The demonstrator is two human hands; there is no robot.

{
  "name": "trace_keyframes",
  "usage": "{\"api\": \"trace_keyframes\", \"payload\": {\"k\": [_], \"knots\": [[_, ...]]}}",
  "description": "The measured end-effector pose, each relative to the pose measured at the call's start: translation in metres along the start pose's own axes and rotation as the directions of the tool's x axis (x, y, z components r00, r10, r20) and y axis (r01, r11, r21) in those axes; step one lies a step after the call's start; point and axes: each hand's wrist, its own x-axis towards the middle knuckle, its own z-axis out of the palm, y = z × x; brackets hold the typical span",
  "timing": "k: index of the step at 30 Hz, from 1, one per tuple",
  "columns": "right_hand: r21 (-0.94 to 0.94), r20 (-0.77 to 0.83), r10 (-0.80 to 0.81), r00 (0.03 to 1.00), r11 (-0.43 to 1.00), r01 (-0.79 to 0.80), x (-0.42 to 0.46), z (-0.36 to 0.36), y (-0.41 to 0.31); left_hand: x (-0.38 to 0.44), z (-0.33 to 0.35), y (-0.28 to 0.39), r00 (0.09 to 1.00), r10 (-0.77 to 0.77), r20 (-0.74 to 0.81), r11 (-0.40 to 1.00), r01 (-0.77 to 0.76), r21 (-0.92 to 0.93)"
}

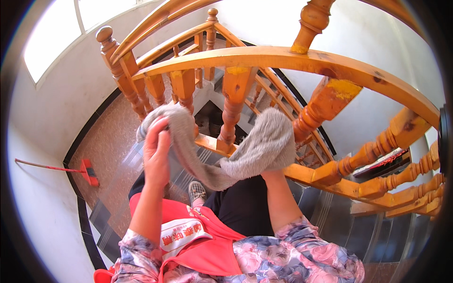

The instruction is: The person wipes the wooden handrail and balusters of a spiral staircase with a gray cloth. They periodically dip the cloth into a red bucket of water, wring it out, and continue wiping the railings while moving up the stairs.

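A long grey cloth (pixel 260 145) hangs in a sagging loop between my two hands, in front of the wooden stair balusters. My left hand (pixel 157 152) grips its bunched left end, fingers pointing up. The wrist of my right hand (pixel 274 175) goes up under the cloth's wide right end, which covers the hand itself, so its fingers are hidden. Behind the cloth stands the orange varnished wooden railing (pixel 226 58) with turned balusters. I wear a red apron (pixel 208 258) bearing writing over a floral top.
A red broom (pixel 86 172) leans by the white wall at the left, its head on the brown floor. Dark tiled steps (pixel 332 212) lie below and to the right. Beyond the railing, another flight (pixel 262 92) goes down. A window (pixel 53 39) is at upper left.
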Motion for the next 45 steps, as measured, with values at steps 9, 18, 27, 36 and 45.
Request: {"api": "trace_keyframes", "payload": {"k": [9,18,27,36,45], "knots": [[-0.037,-0.341,-0.122,0.932,0.993,0.116,0.113,0.027,-0.017,0.073,0.102,-0.069,0.953,-0.229,0.196,0.798,0.299,-0.523],[0.011,-0.382,-0.085,0.92,0.995,0.097,0.077,0.061,0.056,0.009,0.073,-0.138,0.956,-0.253,0.15,0.947,0.213,0.24],[0.914,-0.075,0.255,0.964,0.405,-0.036,0.021,-0.004,0.051,-0.047,-0.051,-0.147,0.873,-0.384,0.299,0.29,-0.194,0.937],[0.984,-0.153,0.308,0.939,-0.041,0.174,0.032,-0.017,0.015,-0.023,-0.105,-0.132,0.737,-0.204,-0.645,0.669,0.586,0.458],[0.992,-0.107,0.3,0.948,0.099,0.08,0.038,-0.006,0.032,-0.001,-0.011,-0.064,0.943,-0.285,0.171,0.914,0.321,-0.248]]}}
